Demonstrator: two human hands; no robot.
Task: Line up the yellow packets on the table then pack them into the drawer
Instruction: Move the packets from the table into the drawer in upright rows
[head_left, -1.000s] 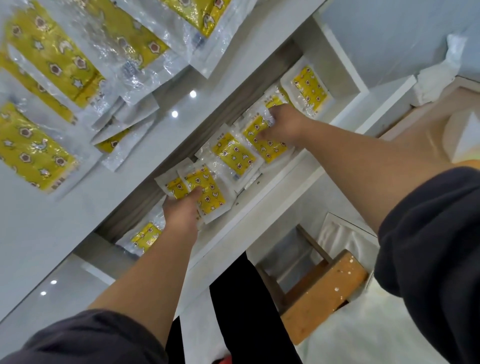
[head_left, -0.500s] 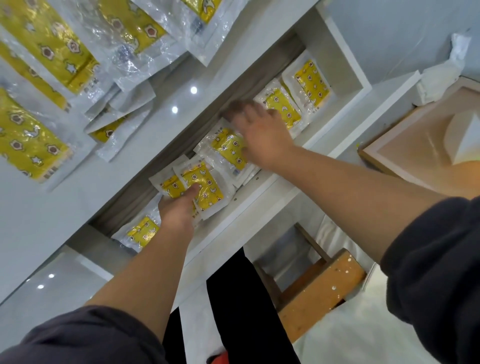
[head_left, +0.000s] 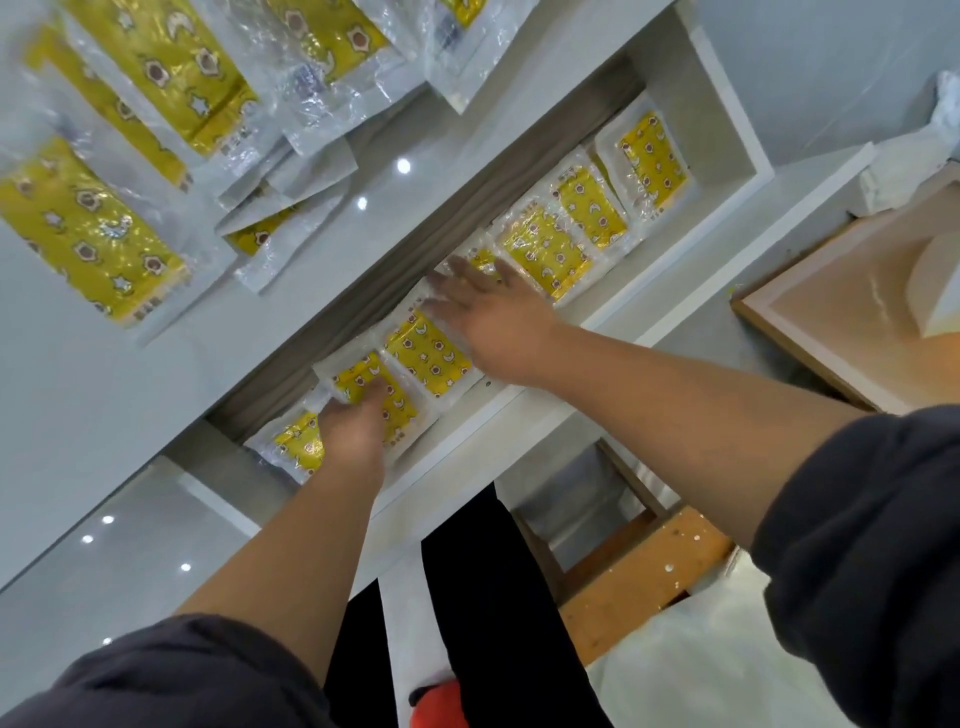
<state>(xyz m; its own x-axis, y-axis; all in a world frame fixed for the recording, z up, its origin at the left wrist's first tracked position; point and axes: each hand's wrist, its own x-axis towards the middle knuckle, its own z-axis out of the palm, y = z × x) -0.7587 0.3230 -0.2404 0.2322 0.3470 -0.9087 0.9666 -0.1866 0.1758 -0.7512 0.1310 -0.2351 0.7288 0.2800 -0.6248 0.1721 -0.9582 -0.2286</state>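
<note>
Several yellow packets (head_left: 545, 254), printed with stars and moons and sealed in clear plastic, lay side by side in a row along the open white drawer (head_left: 727, 130). Down at the near end, the left hand (head_left: 356, 426) had its fingertips pressed flat on top of one packet, nothing wrapped round it. Further along, the right hand (head_left: 498, 322) was spread wide, fingers straight and apart, blurred, over the middle of the row. It gripped nothing, and whether the palm touched the plastic could not be told. Up on the glossy white table (head_left: 104, 389), more of the same packets (head_left: 88, 239) lay loose and overlapping, well apart from both hands.
</note>
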